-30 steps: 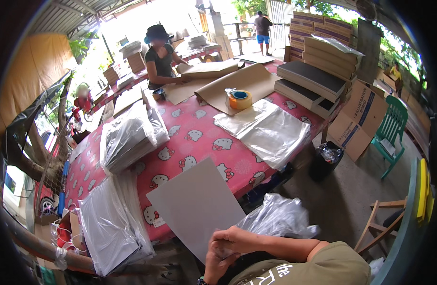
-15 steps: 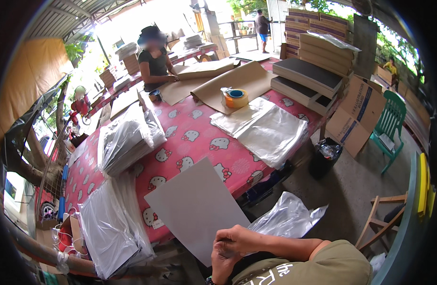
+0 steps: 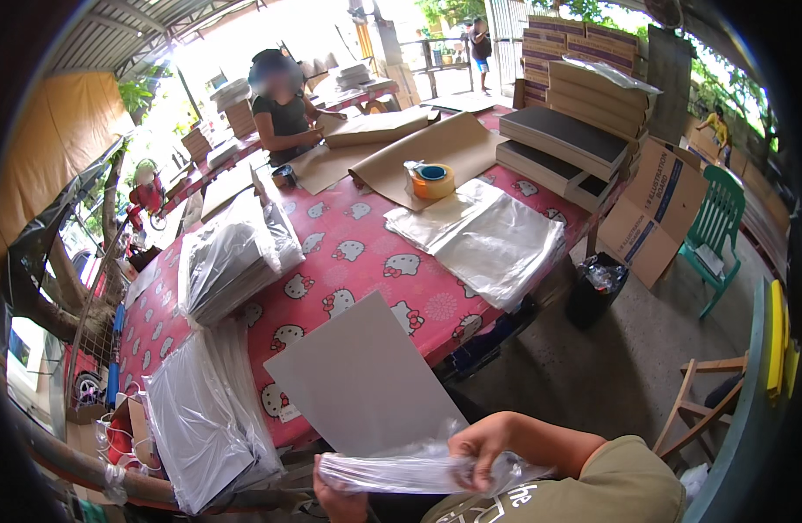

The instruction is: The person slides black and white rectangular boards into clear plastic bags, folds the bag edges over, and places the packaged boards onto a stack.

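A clear plastic bag [image 3: 388,472] is stretched sideways close in front of me. My left hand [image 3: 338,500] grips its left end, with the fingers partly hidden behind the plastic. At the other end, my right hand [image 3: 479,449] pinches the bunched film. Just beyond the bag, a light grey board [image 3: 362,370] lies at the near edge of the table and overhangs it. Left of the board, several boards in clear plastic [image 3: 200,427] lie in a pile, and more wrapped boards [image 3: 231,261] are stacked behind them.
A pink patterned cloth covers the table [image 3: 331,261]. On it are flat plastic bags [image 3: 497,244], a tape roll [image 3: 433,180], brown paper [image 3: 427,157] and stacked dark-topped boards [image 3: 566,139]. A co-worker [image 3: 283,109] stands at the far left side. A black bin [image 3: 597,292] and green chair [image 3: 717,231] stand right.
My hands were together at the right, with the bag hanging beside my arm. They are now apart, the left one further left, and the bag is drawn across between them.
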A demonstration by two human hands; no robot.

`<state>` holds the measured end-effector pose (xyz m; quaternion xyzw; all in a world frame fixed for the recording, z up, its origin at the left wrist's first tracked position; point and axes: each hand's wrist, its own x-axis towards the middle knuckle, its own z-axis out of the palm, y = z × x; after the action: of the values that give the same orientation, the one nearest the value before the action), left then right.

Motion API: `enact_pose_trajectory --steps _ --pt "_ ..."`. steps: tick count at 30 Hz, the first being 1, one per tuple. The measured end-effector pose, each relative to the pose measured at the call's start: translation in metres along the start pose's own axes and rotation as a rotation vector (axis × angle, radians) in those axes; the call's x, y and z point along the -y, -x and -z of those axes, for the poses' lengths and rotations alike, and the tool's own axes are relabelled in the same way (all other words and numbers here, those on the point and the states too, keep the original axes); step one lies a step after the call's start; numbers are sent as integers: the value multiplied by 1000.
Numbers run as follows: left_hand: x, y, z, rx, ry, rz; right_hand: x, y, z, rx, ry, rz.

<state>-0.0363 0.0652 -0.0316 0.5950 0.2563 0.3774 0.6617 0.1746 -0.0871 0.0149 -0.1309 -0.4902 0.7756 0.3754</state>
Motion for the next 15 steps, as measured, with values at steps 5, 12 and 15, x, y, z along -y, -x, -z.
enact_pose_trajectory --steps 5,12,15 --pt "-10 -15 34 193 842 384 -1 29 12 -86 68 582" --pt "32 -6 66 1143 558 180 -14 27 30 -301 -767 864" --pt "36 1 103 316 53 13 -17 32 22 -582 -242 370"
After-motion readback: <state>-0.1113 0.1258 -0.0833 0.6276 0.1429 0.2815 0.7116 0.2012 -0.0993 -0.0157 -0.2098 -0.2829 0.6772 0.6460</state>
